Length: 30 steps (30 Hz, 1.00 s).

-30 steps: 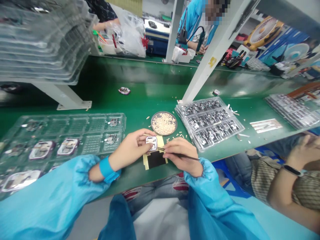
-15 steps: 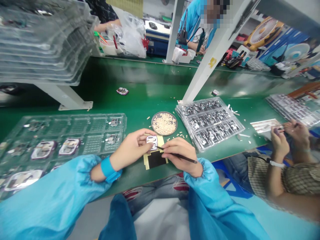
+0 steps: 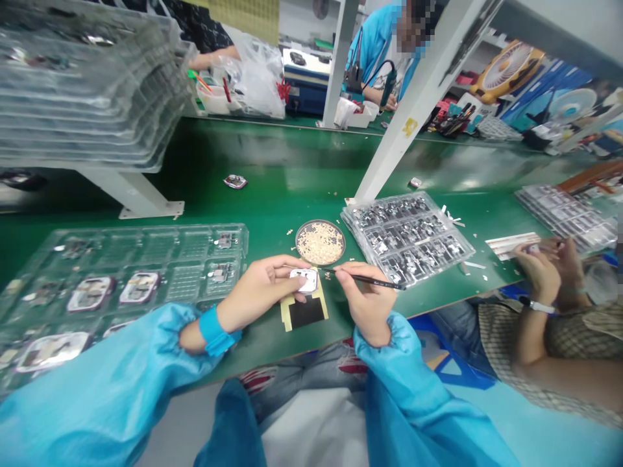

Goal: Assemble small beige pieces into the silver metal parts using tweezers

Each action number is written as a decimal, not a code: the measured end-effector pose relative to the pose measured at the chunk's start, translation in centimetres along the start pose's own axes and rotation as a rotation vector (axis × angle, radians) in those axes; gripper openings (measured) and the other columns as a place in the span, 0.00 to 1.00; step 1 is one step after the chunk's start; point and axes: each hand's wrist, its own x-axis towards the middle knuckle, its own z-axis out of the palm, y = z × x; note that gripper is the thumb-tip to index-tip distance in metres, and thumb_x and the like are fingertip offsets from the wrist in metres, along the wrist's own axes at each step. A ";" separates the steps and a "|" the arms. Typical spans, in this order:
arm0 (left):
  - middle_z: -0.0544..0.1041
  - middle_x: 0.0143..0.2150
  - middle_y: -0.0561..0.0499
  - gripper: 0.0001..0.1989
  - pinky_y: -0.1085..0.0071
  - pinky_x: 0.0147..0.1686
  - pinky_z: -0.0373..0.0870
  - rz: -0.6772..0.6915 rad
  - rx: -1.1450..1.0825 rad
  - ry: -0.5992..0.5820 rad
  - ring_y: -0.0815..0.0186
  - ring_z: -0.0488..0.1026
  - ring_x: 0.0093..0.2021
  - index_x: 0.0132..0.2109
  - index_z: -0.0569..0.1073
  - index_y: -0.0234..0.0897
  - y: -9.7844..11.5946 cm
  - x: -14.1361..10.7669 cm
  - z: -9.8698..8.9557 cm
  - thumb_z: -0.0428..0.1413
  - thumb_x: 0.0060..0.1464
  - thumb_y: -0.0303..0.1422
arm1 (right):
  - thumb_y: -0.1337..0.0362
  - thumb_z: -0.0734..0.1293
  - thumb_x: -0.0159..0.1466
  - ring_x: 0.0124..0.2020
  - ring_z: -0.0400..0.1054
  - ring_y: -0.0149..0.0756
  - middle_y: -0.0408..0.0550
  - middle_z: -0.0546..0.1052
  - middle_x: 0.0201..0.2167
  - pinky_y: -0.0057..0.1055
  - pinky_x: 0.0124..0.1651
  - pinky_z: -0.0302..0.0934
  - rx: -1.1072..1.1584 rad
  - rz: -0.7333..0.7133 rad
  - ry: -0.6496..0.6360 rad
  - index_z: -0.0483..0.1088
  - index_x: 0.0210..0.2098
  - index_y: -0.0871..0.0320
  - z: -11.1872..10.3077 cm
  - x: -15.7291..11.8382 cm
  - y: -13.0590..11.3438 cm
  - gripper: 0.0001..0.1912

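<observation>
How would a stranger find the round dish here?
Start at the green bench. Just beyond the left hand and right hand, between the left tray and right tray, sits the dish. It is round and holds tiny pale pieces, whereas both trays are clear and rectangular.

The dish [image 3: 320, 222] is dark-rimmed, its pieces [image 3: 318, 243] cream speckled with black.

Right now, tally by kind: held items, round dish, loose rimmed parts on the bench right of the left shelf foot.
Held part, left hand: 1
Slim dark tool, right hand: 1
Round dish: 1
Loose rimmed parts: 2
Total: 5
</observation>
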 end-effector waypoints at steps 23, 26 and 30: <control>0.81 0.53 0.49 0.14 0.69 0.55 0.73 0.245 0.262 0.048 0.58 0.77 0.54 0.51 0.81 0.40 0.0 -0.2 0.0 0.58 0.62 0.39 | 0.74 0.75 0.59 0.42 0.77 0.38 0.48 0.82 0.39 0.39 0.47 0.70 0.040 -0.145 -0.398 0.74 0.40 0.54 -0.4 0.1 0.4 0.12; 0.80 0.54 0.51 0.14 0.67 0.58 0.71 0.296 0.373 0.052 0.58 0.75 0.57 0.51 0.81 0.42 -0.5 -0.2 0.0 0.58 0.62 0.39 | 0.75 0.74 0.60 0.40 0.77 0.38 0.48 0.82 0.37 0.38 0.46 0.70 0.056 -0.131 -0.401 0.74 0.39 0.55 -0.4 0.1 0.2 0.11; 0.80 0.54 0.51 0.15 0.66 0.58 0.72 0.312 0.398 0.098 0.57 0.76 0.56 0.52 0.81 0.43 -1.0 -0.2 0.0 0.58 0.62 0.40 | 0.74 0.74 0.59 0.37 0.77 0.36 0.48 0.82 0.34 0.36 0.43 0.71 0.041 -0.084 -0.324 0.74 0.36 0.56 0.2 -0.3 -0.7 0.10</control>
